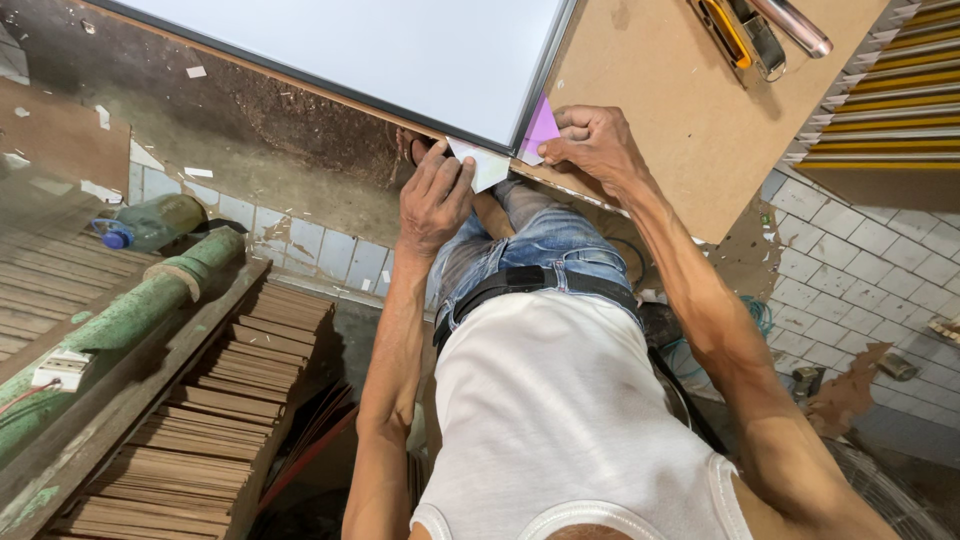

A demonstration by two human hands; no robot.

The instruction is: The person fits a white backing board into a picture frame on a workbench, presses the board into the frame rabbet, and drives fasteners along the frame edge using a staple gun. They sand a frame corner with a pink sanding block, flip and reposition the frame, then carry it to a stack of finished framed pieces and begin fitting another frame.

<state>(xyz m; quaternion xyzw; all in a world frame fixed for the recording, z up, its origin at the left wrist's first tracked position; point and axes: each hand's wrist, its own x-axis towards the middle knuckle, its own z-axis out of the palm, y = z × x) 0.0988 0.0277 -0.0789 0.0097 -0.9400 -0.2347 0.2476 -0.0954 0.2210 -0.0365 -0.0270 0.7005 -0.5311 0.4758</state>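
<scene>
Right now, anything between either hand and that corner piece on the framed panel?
Nothing visible. The left hand lies directly on the white corner piece at the corner of the framed panel. The right hand pinches the purple sheet beside it, at the panel's edge on the brown board. Both are in contact.

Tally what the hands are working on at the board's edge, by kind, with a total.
White framed panel: 1
White corner piece, under left hand: 1
Purple corner piece, at right hand: 1
Brown board: 1
Total: 4
</scene>
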